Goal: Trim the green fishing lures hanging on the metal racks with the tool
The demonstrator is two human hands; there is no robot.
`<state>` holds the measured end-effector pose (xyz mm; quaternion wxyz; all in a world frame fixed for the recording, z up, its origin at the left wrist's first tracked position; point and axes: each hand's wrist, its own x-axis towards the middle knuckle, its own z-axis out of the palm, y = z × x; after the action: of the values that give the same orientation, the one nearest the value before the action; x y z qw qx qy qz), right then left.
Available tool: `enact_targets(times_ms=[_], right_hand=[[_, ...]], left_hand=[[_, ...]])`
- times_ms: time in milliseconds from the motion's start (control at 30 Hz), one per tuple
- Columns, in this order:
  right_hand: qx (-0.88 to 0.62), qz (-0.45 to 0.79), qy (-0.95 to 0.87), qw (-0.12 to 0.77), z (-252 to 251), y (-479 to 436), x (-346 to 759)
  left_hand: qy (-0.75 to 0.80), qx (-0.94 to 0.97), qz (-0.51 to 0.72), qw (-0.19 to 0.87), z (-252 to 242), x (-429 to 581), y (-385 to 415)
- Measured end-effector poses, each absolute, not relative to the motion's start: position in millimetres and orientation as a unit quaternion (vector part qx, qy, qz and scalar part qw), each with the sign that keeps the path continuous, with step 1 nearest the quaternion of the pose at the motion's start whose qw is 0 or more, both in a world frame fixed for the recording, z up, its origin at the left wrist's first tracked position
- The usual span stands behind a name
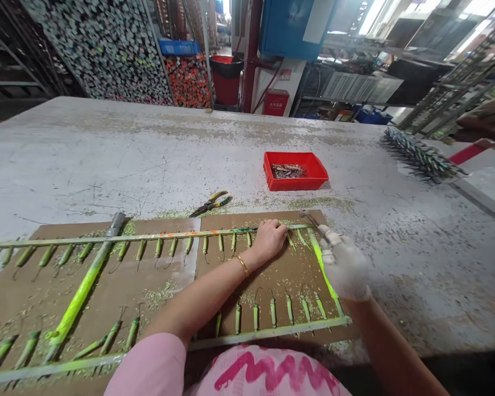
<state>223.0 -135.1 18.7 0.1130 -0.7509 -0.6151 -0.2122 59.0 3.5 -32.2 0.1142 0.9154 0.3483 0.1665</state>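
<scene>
My bare left hand [270, 237] rests on the upper bar [144, 237] of a long metal frame, its fingers curled down over it near the right end. What lies under the fingertips is hidden. My right hand [344, 267], in a pale glove and blurred, is closed around a slim tool with a small rounded head [303, 213], which looks like a hammer. That head is close to the bar's right end. Small green pieces [273, 311] with thin wires stand in rows along the upper bar and the lower bar [272, 332]. A bright yellow-green crossbar [82, 289] joins the bars.
Brown cardboard [169, 302] lies under the frame, strewn with pale chips. Pliers [211, 203] lie beyond the bar. A red tray [297, 184] of small metal bits stands farther back. A bundle of dark, spiky pieces [423, 154] lies at the right on the white table [107, 148].
</scene>
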Motion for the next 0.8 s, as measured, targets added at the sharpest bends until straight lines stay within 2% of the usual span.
enact_targets(times_ms=[67, 167, 233, 333, 500, 667, 800], right_hand=[[-0.749, -0.204, -0.623, 0.092, 17.0, -134.5, 222.0], [-0.733, -0.156, -0.662, 0.000, 10.1, -131.3, 219.6], [-0.739, -0.135, -0.660, -0.016, 6.0, -129.5, 219.2], [-0.752, -0.080, -0.653, 0.048, 2.6, -129.2, 221.5], [-0.755, 0.052, -0.600, 0.258, -3.0, -127.4, 227.2], [-0.757, 0.046, -0.594, 0.268, -1.7, -124.2, 224.9], [-0.742, -0.062, -0.607, 0.278, 14.4, -127.7, 220.9]], left_hand=[[0.351, 0.913, 0.169, 0.117, -32.0, 58.9, 3.3], [0.353, 0.912, 0.173, 0.116, -31.7, 59.1, 2.9], [0.352, 0.913, 0.174, 0.112, -31.3, 59.2, 2.8], [0.353, 0.912, 0.176, 0.110, -30.6, 59.1, 2.6], [0.358, 0.909, 0.183, 0.108, -30.9, 58.6, 2.3], [0.361, 0.909, 0.180, 0.107, -31.7, 58.9, 2.0], [0.368, 0.905, 0.179, 0.117, -31.2, 59.1, 1.7]])
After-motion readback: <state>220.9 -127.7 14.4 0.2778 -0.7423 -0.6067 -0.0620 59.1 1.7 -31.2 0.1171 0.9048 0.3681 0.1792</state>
